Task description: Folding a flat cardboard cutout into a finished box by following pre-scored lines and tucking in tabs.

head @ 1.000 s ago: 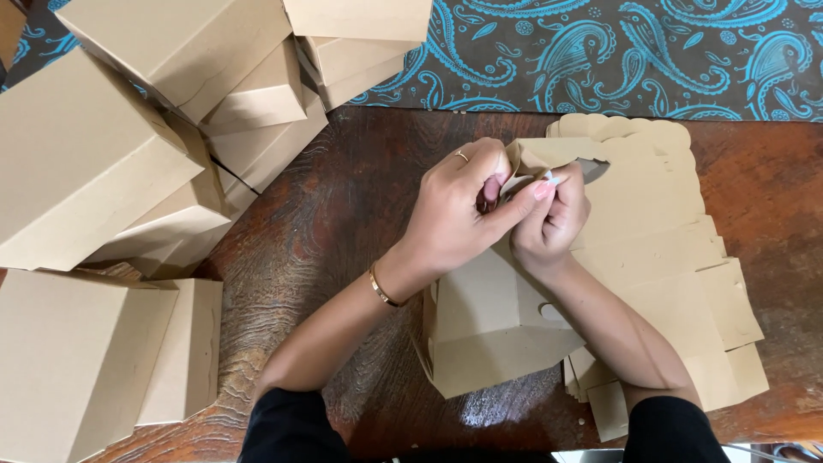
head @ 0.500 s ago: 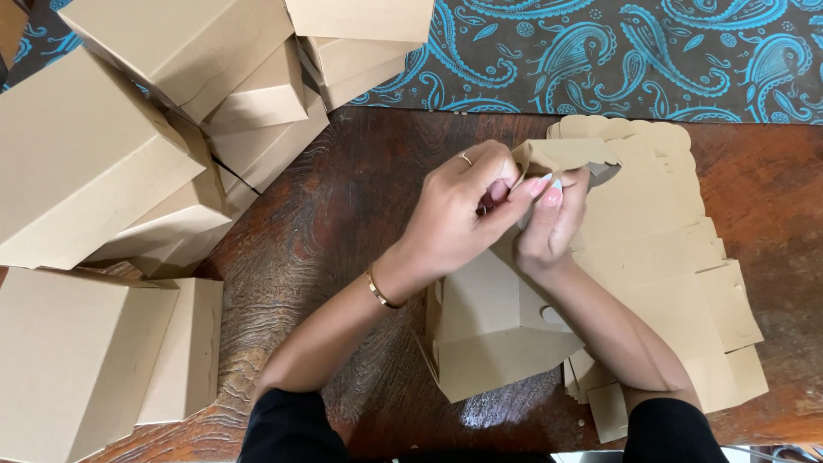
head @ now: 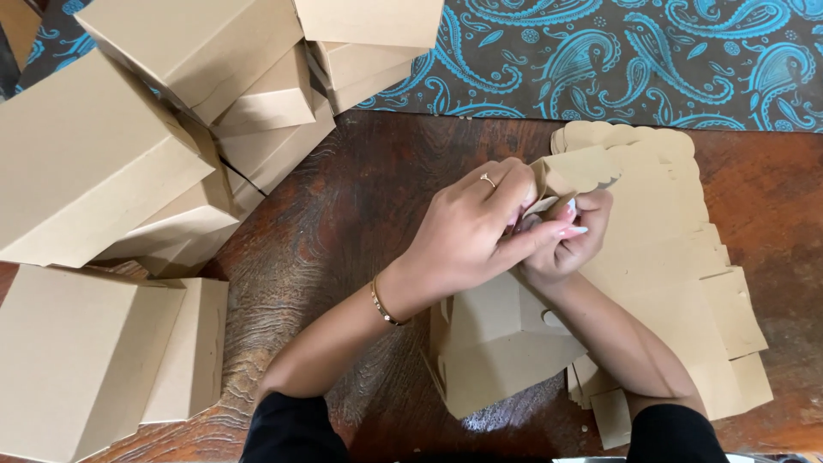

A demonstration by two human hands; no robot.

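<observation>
A dark wooden bench [head: 360,214] with glossy grain fills the view; at 12 o'clock lies a brown cloth [head: 600,60] with turquoise paisley

A: Count, hands first. Two: left hand [head: 467,231] and right hand [head: 566,244], both pinching one half-folded kraft box [head: 497,343].

B: Jewellery?

A: One ring [head: 488,181], one bracelet [head: 383,304], both on the left.

B: Finished boxes?

A: A heap of assembled boxes [head: 129,171] on the left. Nine or so faces show; overlaps hide the edges, so no exact figure. Two more stand apart at lower left, counted within that.

B: Flat blanks?

A: One stack of flat blanks [head: 677,249] at the right. Sheets within it cannot be counted.

B: Surfaces?

A: One wooden table [head: 343,223], one patterned cloth [head: 651,60].
</observation>
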